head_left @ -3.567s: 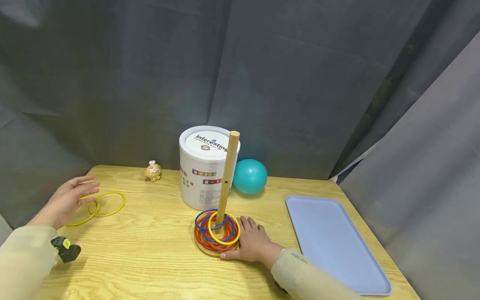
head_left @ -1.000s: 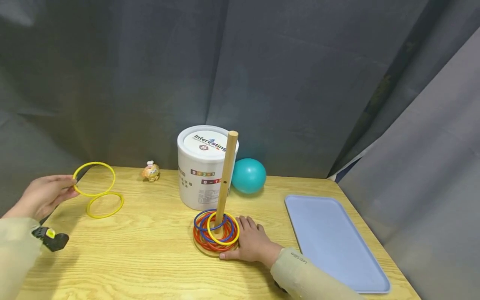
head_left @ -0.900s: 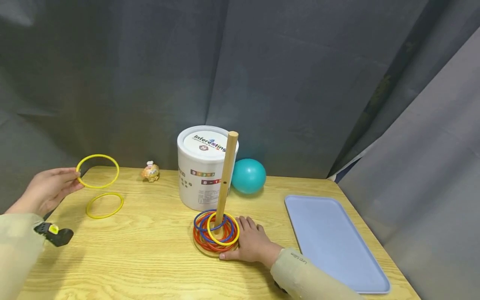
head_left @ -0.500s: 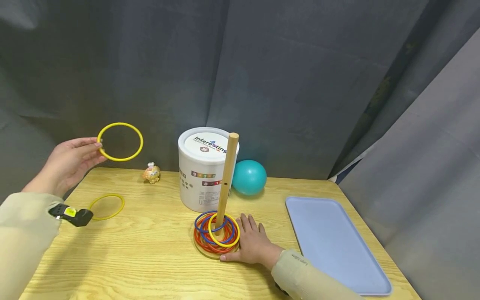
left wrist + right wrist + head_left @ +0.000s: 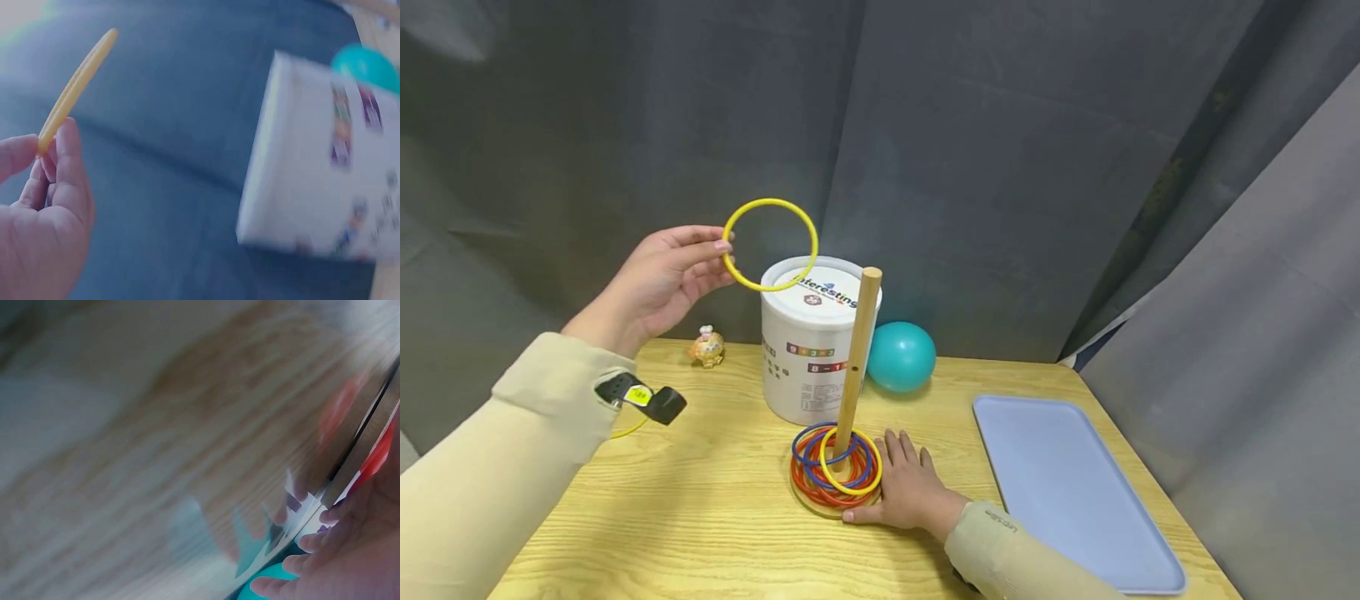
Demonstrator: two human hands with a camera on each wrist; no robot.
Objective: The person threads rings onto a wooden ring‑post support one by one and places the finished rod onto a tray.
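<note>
Left hand (image 5: 658, 279) pinches a yellow ring (image 5: 771, 244) at its 9 o'clock edge, thumb and fingertips (image 5: 62, 140) closed on the rim, so the hoop hangs open and clear of the palm; the ring is held up in the air at about 10 o'clock from the wooden peg (image 5: 857, 358), above and in front of the white tub (image 5: 812, 350), higher than the peg top. Right hand (image 5: 906, 492) lies flat on the table (image 5: 700, 517) at 3 o'clock of the round base (image 5: 835, 504), fingers straight and slightly spread, touching the base edge, probably to keep the stand from sliding or tipping. Stacked rings (image 5: 835, 467), red, blue and one yellow, already sit around the peg on the base. Another yellow ring (image 5: 628, 427) lies on the table, mostly hidden by the left sleeve. Teal ball (image 5: 900, 356) at 1 o'clock behind the peg, small figurine (image 5: 707, 346) at 10 o'clock, blue tray (image 5: 1067, 492) at 3 o'clock. The right wrist view is blurred.
</note>
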